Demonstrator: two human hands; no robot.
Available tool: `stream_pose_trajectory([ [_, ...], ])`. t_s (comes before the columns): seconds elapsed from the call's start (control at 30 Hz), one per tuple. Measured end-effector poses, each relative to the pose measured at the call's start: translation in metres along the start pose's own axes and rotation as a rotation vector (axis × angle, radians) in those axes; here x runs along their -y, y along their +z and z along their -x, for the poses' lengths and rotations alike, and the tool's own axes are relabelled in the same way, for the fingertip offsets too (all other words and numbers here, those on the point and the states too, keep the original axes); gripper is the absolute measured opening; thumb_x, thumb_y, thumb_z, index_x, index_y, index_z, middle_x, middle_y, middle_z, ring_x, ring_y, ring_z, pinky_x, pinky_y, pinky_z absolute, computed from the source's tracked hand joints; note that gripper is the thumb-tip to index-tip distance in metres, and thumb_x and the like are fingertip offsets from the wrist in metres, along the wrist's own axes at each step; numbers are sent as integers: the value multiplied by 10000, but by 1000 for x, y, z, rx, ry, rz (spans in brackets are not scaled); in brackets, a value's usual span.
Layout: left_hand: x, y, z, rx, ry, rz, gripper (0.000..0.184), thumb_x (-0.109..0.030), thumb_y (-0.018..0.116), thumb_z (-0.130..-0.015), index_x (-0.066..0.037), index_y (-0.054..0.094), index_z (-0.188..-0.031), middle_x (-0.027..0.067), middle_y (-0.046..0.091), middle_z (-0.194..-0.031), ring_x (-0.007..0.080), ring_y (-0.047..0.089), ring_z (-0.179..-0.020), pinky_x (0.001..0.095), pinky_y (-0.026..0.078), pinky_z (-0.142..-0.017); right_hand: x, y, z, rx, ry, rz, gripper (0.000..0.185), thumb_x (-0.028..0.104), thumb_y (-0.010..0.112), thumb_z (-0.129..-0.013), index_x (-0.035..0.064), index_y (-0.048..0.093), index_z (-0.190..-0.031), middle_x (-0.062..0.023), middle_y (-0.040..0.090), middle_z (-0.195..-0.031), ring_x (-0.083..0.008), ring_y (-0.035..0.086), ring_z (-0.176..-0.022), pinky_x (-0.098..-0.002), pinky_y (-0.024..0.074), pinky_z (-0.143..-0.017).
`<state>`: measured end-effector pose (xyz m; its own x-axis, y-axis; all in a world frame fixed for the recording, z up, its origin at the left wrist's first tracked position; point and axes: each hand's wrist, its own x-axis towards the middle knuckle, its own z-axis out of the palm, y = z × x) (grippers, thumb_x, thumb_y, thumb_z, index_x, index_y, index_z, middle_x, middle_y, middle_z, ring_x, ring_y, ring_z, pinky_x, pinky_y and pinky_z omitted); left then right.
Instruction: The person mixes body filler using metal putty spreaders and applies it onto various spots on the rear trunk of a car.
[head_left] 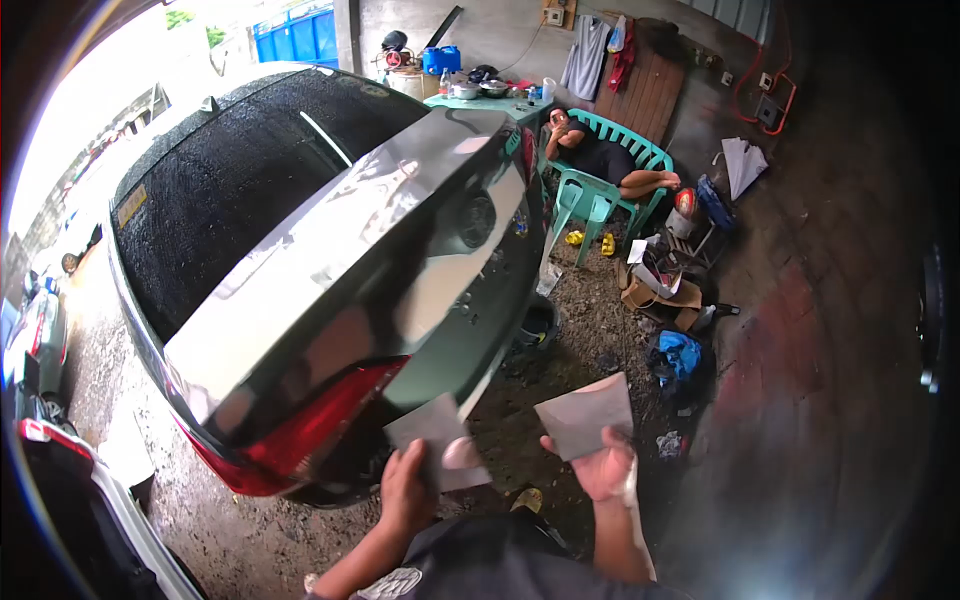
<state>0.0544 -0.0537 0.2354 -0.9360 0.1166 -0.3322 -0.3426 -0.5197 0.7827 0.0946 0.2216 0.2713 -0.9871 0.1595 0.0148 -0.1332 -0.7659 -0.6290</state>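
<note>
Shirt: dark cloth (480, 555) with a pale emblem (392, 583) at the bottom of the frame, its lettering too small to read.
Left sheet: thin, grey and squarish (440, 425), just below the centre, tilted in front of the car's rear corner.
Left grip: pinching the lower part of that sheet (405, 490); where each finger lies is hard to tell.
Right sheet: similar and paler (585, 410), right of the left one and apart from it, over wet ground.
Right grip: palm toward the camera (608, 475), pinching the lower edge, one fingertip on the sheet's face.
Handling: both sheets look thin enough to crease, so a light hold near the edge, with the faces turned to the light, would probably suit them best.
Car: silvery trunk lid (290, 265), red tail light (335, 405), wet dark rear window (270, 150); a badge low on the rear is not legible.
Sticker: yellowish, on the window at left (131, 205); writing unreadable.
Ground, right of the car: cardboard box (685, 300), blue bag (680, 352), yellow footwear (608, 244).
Bench: green (655, 152), upper right of centre, another person (600, 155) reclining on it, a green chair (588, 200) in front.
Desk: green (520, 108), top centre, with pots (466, 90) and a blue container (441, 60); no brand can be made out.
</note>
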Motion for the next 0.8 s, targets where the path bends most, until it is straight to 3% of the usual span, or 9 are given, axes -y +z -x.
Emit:
stream_pose_trajectory([
  [0.03, 8, 37, -8, 7, -108, 121, 376, -326, 628, -982, -39, 545, -1211, 96, 634, -1093, 207, 647, -966, 416, 565, -817, 15, -19, 2, -9, -65, 193, 640, 261, 659, -886, 44, 429, -1442, -205, 543, -1369, -418, 514, -1297, -670, 462, -990],
  [0.07, 14, 75, -11, 55, -155, 126, 369, -317, 625, -985, -38, 543, -1213, 95, 637, -1100, 204, 650, -964, 407, 570, -817, 26, -30, 5, -59, -191, 291, 582, 83, 625, -857, 23, 460, -1412, -195, 548, -1365, -413, 534, -1272, -582, 449, -1045],
  [0.1, 21, 111, -13, 103, -201, 130, 362, -308, 623, -989, -37, 541, -1215, 94, 640, -1106, 201, 653, -961, 399, 574, -816, 36, -47, 12, -89, -304, 652, 512, 55, 603, -866, 18, 508, -1368, -191, 551, -1366, -398, 536, -1267, -479, 417, -1091],
  [0.17, 61, 160, -29, 222, -211, 181, 336, -267, 608, -1003, -32, 531, -1230, 94, 649, -1108, 192, 659, -966, 373, 576, -817, 86, -22, 19, 169, -415, 1290, 457, 8, 588, -879, 39, 550, -1333, -198, 543, -1378, -382, 518, -1281, -435, 397, -1097],
  [0.23, 91, 204, -36, 212, -112, 163, 310, -226, 603, -1007, -22, 533, -1230, 95, 658, -1097, 185, 664, -961, 353, 573, -823, 99, -38, 21, 369, -542, 1318, 665, -145, 645, -739, 132, 555, -1337, -186, 486, -1416, -392, 497, -1290, -477, 423, -1057],
  [0.33, 122, 242, -43, 218, -128, 182, 298, -191, 603, -1003, -14, 526, -1230, 109, 659, -1104, 189, 668, -948, 351, 570, -833, 122, -82, 9, 389, -653, 1559, 730, -128, 688, -681, 148, 532, -1339, -179, 479, -1363, -418, 495, -1279, -507, 438, -1046],
  [0.5, 128, 282, -38, 172, -169, 191, 294, -182, 596, -1005, -7, 528, -1231, 117, 659, -1093, 204, 672, -978, 356, 567, -853, 177, -170, -7, 309, -557, 1849, 626, -92, 662, -779, 152, 541, -1342, -160, 515, -1316, -397, 514, -1256, -517, 444, -1035],
  [0.67, 154, 312, -38, 440, 122, -536, 298, -223, 537, -1048, 0, 534, -1246, 71, 677, -961, 110, 585, -869, 313, 517, -752, 229, -160, -16, 202, -661, 2042, 572, 2, 700, -781, 191, 590, -1310, -88, 543, -1316, -328, 520, -1276, -543, 370, -1108],
  [0.8, 167, 335, -46, 404, 231, -682, 270, -194, 522, -1050, 3, 525, -1234, 185, 680, -909, 179, 632, -810, 393, 511, -736, 217, -178, -22, 273, -651, 2051, 492, 101, 705, -795, 217, 616, -1265, -43, 556, -1283, -264, 516, -1281, -526, 322, -1139],
])
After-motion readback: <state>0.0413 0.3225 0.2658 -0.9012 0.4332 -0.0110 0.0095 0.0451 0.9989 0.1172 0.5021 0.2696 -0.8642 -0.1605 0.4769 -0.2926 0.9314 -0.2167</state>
